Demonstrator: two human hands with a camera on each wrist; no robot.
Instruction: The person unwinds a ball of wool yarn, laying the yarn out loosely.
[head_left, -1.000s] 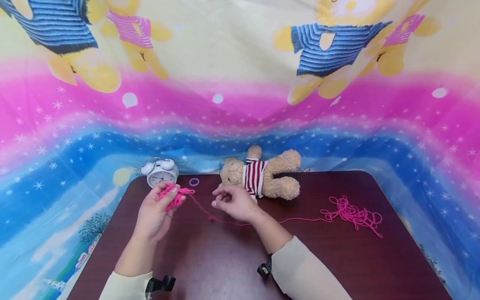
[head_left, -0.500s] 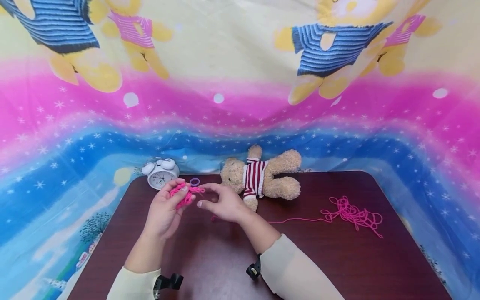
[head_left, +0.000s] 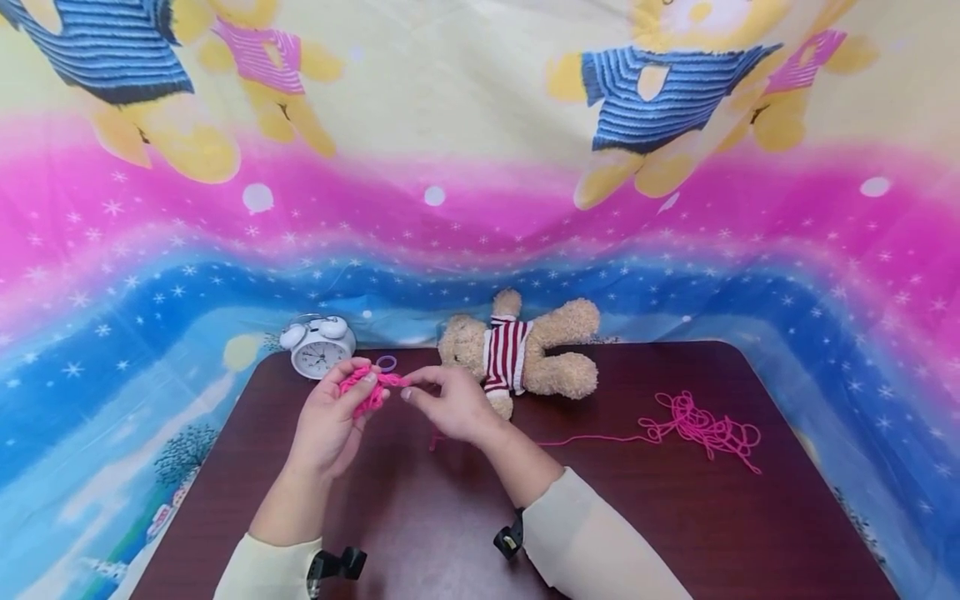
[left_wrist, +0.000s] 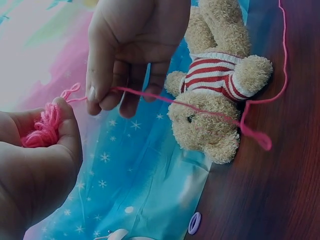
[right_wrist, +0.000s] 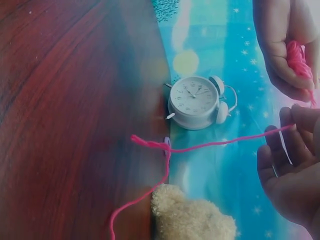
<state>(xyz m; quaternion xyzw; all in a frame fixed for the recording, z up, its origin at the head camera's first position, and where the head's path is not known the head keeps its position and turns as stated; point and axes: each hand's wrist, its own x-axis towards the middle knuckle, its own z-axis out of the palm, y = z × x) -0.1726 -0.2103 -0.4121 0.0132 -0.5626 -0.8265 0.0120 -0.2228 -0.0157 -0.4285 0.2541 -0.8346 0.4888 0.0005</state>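
Note:
A wound bundle of bright pink yarn is gripped between the thumb and fingers of my left hand, held up over the table's back left. Close to its right, my right hand pinches the yarn strand with thumb and index finger, as the left wrist view shows; the other fingers hang loosely. From that pinch the strand runs through the air past the teddy bear's head, with a small looped knot along it. It then leads over the table to a loose yarn tangle on the right.
Behind my hands a teddy bear in a red-and-white striped top lies on its back along the rear edge. A white twin-bell alarm clock stands at the back left corner. Beside it lies a purple ring. A printed cloth hangs behind the table.
My left hand has shifted right with the yarn bundle, while my right hand has moved left to meet it. The right thumb and index finger have closed on the strand.

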